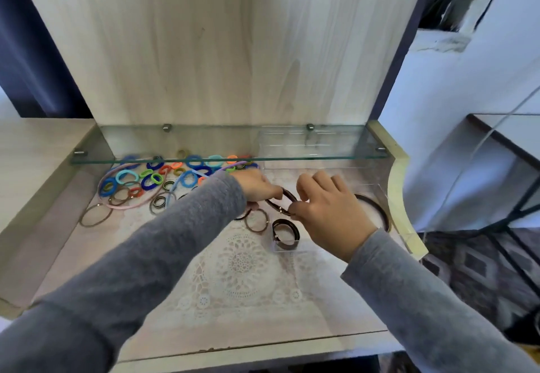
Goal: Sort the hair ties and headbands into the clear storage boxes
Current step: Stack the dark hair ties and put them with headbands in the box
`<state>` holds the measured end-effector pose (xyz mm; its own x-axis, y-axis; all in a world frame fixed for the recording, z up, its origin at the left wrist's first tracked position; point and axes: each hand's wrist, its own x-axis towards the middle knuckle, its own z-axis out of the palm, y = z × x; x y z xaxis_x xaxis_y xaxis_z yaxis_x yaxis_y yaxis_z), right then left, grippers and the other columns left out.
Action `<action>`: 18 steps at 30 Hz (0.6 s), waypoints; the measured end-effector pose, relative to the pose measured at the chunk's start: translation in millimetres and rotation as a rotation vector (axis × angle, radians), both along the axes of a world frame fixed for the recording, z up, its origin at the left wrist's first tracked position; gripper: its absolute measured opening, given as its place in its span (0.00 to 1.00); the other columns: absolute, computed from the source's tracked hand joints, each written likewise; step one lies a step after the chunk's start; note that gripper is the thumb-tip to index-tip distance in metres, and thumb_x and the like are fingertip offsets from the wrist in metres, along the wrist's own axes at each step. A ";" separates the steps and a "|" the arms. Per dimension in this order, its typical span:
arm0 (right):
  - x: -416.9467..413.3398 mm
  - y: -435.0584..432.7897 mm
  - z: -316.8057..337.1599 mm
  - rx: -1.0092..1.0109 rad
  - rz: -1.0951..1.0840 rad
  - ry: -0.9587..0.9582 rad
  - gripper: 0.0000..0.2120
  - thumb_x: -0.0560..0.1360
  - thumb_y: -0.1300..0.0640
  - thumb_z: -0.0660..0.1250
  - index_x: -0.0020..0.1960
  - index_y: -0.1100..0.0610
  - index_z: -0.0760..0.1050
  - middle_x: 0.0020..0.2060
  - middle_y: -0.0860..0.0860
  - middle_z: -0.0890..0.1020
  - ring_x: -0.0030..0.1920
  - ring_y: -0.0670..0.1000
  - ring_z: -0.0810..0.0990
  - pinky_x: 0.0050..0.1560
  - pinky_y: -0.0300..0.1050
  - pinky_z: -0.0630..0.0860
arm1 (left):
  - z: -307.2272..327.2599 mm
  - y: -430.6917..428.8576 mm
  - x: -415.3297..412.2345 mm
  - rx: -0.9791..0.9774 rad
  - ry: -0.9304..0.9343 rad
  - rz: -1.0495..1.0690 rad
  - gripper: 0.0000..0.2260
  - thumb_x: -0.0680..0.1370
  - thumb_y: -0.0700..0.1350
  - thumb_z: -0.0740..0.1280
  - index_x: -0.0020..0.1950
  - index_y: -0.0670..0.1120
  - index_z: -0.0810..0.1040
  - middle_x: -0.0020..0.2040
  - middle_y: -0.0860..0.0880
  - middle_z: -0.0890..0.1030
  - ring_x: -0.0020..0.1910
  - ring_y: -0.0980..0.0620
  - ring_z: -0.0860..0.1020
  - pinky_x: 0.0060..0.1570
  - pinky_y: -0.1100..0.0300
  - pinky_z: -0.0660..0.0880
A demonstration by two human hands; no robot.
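The left hand [257,188] and the right hand [327,212] both pinch one brown hair tie [290,196], its long axis from 10 to 4 o'clock, and the small clear box [285,247] stands at 6 o'clock from it, nearer the right hand

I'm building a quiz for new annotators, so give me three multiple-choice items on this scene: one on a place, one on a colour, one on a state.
1. Where does the colourful pile of hair ties lie?
A in the small clear box; B on the table, at the left; C on top of the glass shelf.
2. What colour is the held tie?
A green; B orange; C dark brown.
3. Who pinches it?
A left hand and right hand; B left only; C neither.

Answers: B, the pile spreads over the tabletop left of the arms. C, the loop looks dark brown. A, each hand's fingers pinch one end.
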<state>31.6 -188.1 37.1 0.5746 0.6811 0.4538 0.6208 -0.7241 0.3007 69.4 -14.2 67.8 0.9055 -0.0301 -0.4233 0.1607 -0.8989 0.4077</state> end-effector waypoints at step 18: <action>-4.3 -47.1 -25.6 -0.006 -0.158 0.385 0.17 0.68 0.39 0.57 0.37 0.44 0.82 0.37 0.47 0.70 0.41 0.51 0.67 0.40 0.46 0.65 | -33.5 -67.6 31.5 0.040 -0.043 -0.114 0.12 0.71 0.51 0.73 0.50 0.46 0.80 0.45 0.49 0.81 0.45 0.50 0.79 0.40 0.61 0.72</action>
<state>27.3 -235.1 11.5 0.7992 0.5730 0.1814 0.5703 -0.8183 0.0723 100.8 -81.8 34.3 0.9146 -0.1179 -0.3869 0.0394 -0.9260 0.3754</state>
